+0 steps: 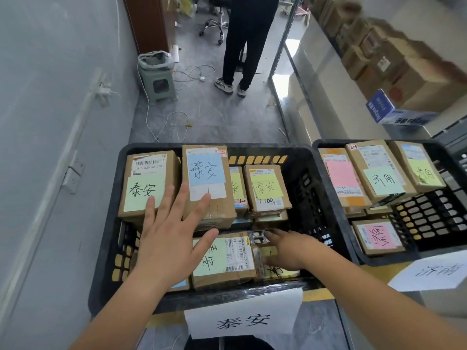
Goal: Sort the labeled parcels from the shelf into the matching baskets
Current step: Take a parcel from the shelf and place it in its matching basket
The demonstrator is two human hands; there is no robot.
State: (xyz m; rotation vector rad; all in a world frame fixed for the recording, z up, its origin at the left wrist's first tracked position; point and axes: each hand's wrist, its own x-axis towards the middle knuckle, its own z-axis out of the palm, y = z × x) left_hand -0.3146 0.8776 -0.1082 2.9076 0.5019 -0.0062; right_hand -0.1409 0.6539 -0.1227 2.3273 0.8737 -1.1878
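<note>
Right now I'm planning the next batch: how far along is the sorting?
Well underway. The left basket and right basket each hold several labeled boxes. The right hand is settling a parcel; the left hand hovers open. Shelf boxes remain.

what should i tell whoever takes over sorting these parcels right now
Left hand: open, fingers spread flat over the cardboard parcels in the black plastic basket tagged 泰安.
Right hand: reaching low into the same basket, fingers on a small brown parcel with a yellow note; grip unclear.
Done: several 泰安-labelled parcels sit in this basket; the second black basket tagged 济南 on the right holds 济南-labelled parcels.
Left: settle the parcel under the right hand, then fetch more from the shelf of cardboard boxes at upper right.
</note>
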